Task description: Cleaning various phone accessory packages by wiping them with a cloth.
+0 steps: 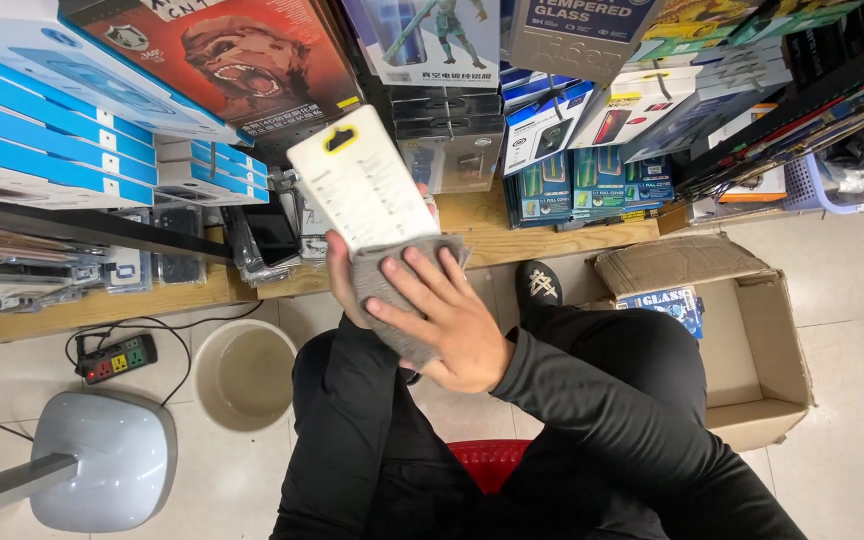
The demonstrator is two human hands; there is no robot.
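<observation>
My left hand (pixel 344 285) grips the white flat package (pixel 359 190) from beneath, tilting it up, so my right hand (pixel 452 320) presses the grey cloth (pixel 387 290) flat against its lower end.

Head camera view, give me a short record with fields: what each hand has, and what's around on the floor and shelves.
Left hand: mostly hidden behind the package, fingers wrapped round its lower end
Right hand: pressing a grey cloth against the package
Package: white flat retail box with a yellow hang tab, tilted, held up in front of the shelves
Floor, left: beige bucket, black power strip, grey fan base
Floor, right: open cardboard box
Seat: red stool
Shelves: stacked blue and white boxes
</observation>
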